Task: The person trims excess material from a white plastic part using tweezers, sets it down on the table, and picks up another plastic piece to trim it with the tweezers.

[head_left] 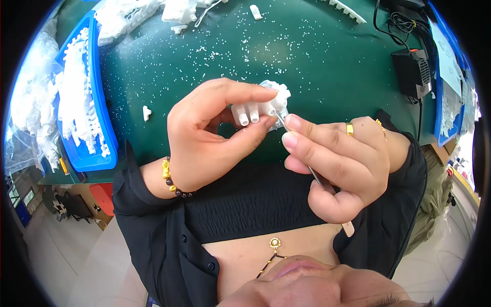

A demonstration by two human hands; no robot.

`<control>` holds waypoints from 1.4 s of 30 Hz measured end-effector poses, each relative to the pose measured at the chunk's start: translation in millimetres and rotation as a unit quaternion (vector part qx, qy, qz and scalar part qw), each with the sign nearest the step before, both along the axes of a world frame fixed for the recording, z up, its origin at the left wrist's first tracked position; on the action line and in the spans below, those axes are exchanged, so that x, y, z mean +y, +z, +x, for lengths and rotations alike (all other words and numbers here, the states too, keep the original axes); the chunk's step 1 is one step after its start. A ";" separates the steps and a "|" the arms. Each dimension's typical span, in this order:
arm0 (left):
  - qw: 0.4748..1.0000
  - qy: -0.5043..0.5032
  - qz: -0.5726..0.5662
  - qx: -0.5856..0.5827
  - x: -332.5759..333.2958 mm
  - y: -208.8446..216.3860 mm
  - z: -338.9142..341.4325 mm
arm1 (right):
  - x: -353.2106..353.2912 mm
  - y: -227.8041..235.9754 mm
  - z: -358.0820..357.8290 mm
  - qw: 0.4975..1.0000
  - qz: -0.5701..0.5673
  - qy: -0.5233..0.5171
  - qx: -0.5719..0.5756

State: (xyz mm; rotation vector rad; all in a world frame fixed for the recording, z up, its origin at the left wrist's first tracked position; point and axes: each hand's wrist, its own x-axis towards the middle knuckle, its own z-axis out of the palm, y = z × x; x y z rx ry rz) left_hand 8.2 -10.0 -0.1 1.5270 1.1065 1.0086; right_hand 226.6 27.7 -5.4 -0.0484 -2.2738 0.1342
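Observation:
A white plastic part with short tubes [254,112] is pinched between the thumb and index finger of my left hand [202,130], above the green table. My right hand [342,158] has its fingers closed around a slim metal tool [317,177], whose butt end shows below the palm. The thin tip of this tool touches the part, or comes very close to it, by one tube opening. Its exact kind cannot be made out, as the fingers cover much of it. Part of the white piece is hidden behind my left fingers.
Small white scraps are strewn over the green table [204,64]. A blue bin [109,153] of white parts stands at left, near clear bags. One loose white part [147,113] lies beside it. A black device [411,73] with cables sits at right, by another blue bin [441,120].

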 end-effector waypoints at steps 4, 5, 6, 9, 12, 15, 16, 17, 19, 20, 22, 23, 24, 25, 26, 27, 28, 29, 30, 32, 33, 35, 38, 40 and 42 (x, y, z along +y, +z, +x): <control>1.000 -0.009 -0.011 -0.001 -0.6 1.1 -1.2 | -1.0 -4.0 -0.9 0.999 0.047 -0.015 0.020; 1.000 -0.009 -0.011 -0.001 -0.5 0.3 -1.3 | -1.2 -1.9 -0.2 0.999 0.046 -0.019 0.022; 1.000 -0.017 -0.010 -0.003 -0.4 -0.9 -0.9 | -1.6 0.4 0.7 0.998 0.045 -0.023 0.024; 0.999 -0.022 -0.035 -0.022 1.5 -0.7 1.3 | -1.6 10.0 6.7 0.999 -0.022 -0.025 0.014; 0.994 0.004 -0.096 -0.053 -1.4 3.7 -0.2 | 5.8 15.9 9.5 0.980 -0.196 0.025 -0.003; 0.971 0.006 -0.199 -0.132 4.0 5.7 -0.5 | 13.2 31.9 10.1 0.937 -0.345 0.018 -0.043; 0.946 -0.001 -0.265 -0.187 7.1 6.0 0.0 | 15.7 31.6 11.8 0.923 -0.384 0.007 -0.037; 0.933 -0.016 -0.289 -0.212 9.3 3.0 -1.2 | 18.2 26.6 12.3 0.914 -0.406 0.010 -0.010; 0.919 -0.020 -0.313 -0.240 11.2 -0.2 -3.4 | 21.3 17.0 14.0 0.904 -0.426 0.019 0.030; 0.903 -0.022 -0.335 -0.267 11.7 -1.7 -4.8 | 22.8 15.0 13.8 0.900 -0.433 0.027 0.035; 0.897 -0.023 -0.350 -0.267 12.8 -3.5 -6.7 | 24.5 11.4 12.6 0.894 -0.445 0.036 0.046; 0.885 -0.020 -0.362 -0.291 13.3 -3.3 -6.8 | 24.9 10.9 12.4 0.892 -0.447 0.037 0.049; 0.872 -0.017 -0.374 -0.315 13.8 -3.4 -6.9 | 25.3 10.3 12.4 0.891 -0.449 0.037 0.052; 0.872 -0.018 -0.375 -0.315 14.5 -4.5 -7.4 | 27.0 11.2 12.8 0.891 -0.449 0.046 0.037; 0.868 -0.021 -0.376 -0.323 15.2 -5.8 -8.0 | 27.7 11.1 12.8 0.892 -0.449 0.050 0.029; 0.864 -0.025 -0.377 -0.332 15.9 -6.7 -8.2 | 28.5 11.1 13.0 0.892 -0.449 0.054 0.022; 0.864 -0.024 -0.378 -0.331 15.3 -6.5 -8.0 | 28.7 10.7 11.9 0.892 -0.447 0.056 0.023; 0.873 -0.026 -0.370 -0.315 14.6 -6.2 -7.4 | 28.7 10.6 11.7 0.893 -0.447 0.058 0.024; 0.882 -0.029 -0.363 -0.299 14.1 -5.9 -6.7 | 28.6 10.5 11.6 0.893 -0.446 0.058 0.025; 0.888 -0.024 -0.355 -0.293 12.3 -3.9 -5.3 | 27.5 10.5 11.1 0.890 -0.451 0.059 0.023; 0.893 -0.020 -0.346 -0.287 11.6 -3.1 -5.0 | 26.6 10.1 10.7 0.890 -0.452 0.060 0.022; 0.899 -0.029 -0.335 -0.282 11.1 -4.2 -5.5 | 22.7 7.5 10.4 0.881 -0.463 0.071 0.066; 0.937 -0.028 -0.258 -0.233 6.2 -3.9 -0.6 | 22.8 7.8 12.3 0.908 -0.399 0.119 0.054; 0.979 -0.018 -0.138 -0.148 1.8 -4.6 1.6 | 17.3 5.0 9.0 0.934 -0.329 0.121 0.070; 0.999 -0.015 -0.002 -0.042 1.3 -3.2 -0.5 | 13.1 3.8 5.1 0.954 -0.268 0.116 0.073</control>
